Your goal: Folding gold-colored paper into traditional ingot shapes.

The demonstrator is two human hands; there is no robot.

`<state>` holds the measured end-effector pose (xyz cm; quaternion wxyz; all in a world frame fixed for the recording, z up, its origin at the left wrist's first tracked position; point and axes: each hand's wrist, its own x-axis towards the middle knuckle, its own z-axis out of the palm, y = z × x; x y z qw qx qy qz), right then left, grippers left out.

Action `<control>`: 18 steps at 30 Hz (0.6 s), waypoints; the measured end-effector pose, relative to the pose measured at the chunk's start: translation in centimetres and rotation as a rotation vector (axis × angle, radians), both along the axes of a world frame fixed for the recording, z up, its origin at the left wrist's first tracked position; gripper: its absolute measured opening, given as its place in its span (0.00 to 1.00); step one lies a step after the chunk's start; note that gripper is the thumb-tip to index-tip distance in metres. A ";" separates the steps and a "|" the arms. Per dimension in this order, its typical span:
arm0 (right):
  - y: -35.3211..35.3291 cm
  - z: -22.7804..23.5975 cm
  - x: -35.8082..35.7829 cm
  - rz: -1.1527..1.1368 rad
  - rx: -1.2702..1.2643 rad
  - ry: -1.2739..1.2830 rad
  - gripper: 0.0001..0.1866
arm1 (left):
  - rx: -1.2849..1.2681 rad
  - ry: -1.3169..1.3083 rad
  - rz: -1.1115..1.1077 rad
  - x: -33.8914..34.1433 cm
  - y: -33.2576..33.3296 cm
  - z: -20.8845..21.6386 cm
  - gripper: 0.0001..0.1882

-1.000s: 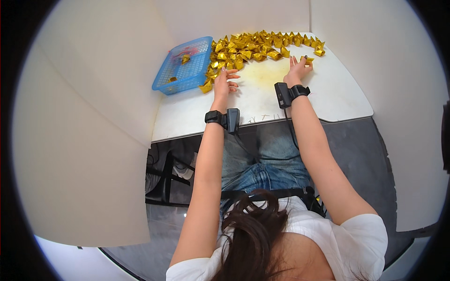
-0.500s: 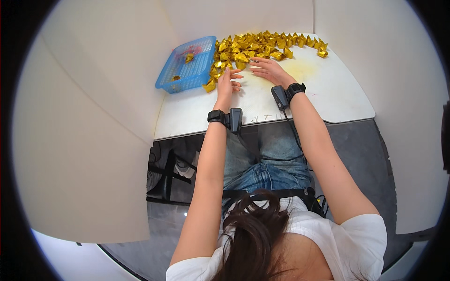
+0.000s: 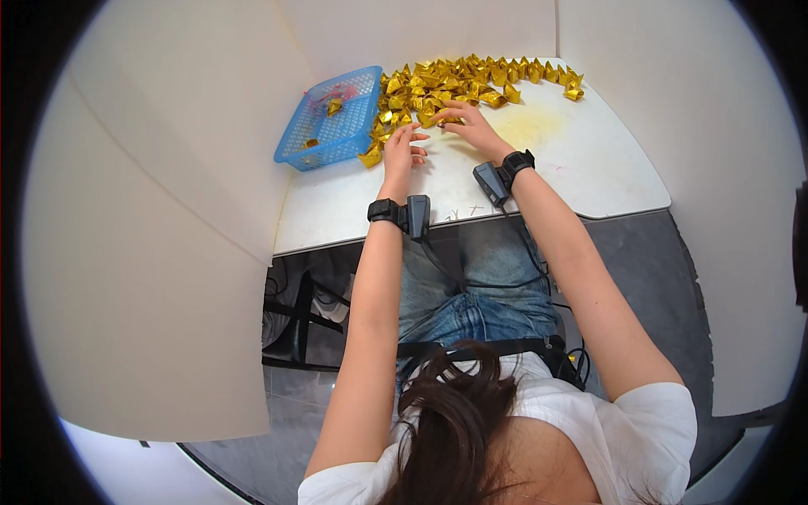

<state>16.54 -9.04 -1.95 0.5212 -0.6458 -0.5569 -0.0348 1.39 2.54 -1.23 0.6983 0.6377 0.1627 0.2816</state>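
Observation:
Gold folded-paper ingots [image 3: 450,80] lie in a crowded heap along the far part of the white table [image 3: 581,172]. At the near edge of this heap, my right hand [image 3: 469,126] reaches in with its fingers apart and curved, the tips beside or touching an ingot. My left hand [image 3: 404,149] hovers just in front of the heap's left part, fingers apart and nothing visible in it. A blue plastic basket [image 3: 288,157] stands to the left of the heap, with a couple of gold ingots and some pink-red material inside.
Pale walls [image 3: 160,210] close in the table on the left, back and right. Each wrist bears a black strap with a small box [image 3: 418,217], and cables run down from them over my jeans [image 3: 471,316]. A dark chair frame [image 3: 295,324] stands below on the left.
My right hand has moved left, its fingers now at the heap's near edge and closer to my left hand. The left hand has barely moved.

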 end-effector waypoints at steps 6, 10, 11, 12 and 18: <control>2.2 -1.0 0.3 -0.071 -0.072 -0.102 0.16 | -0.015 -0.036 -0.010 0.6 -0.3 0.0 0.14; 3.2 -1.2 -0.3 -0.123 -0.215 -0.155 0.16 | -0.032 -0.047 0.010 0.5 0.0 -0.2 0.14; 3.3 -1.2 -0.3 -0.142 -0.244 -0.158 0.16 | -0.047 -0.046 0.017 0.4 0.0 -0.2 0.14; 3.4 -1.3 -0.4 -0.162 -0.273 -0.161 0.17 | -0.063 -0.045 0.023 0.2 0.0 -0.2 0.14; 3.6 -1.9 0.4 -0.262 0.029 -0.074 0.17 | -0.100 -0.153 0.296 0.5 1.2 -0.5 0.13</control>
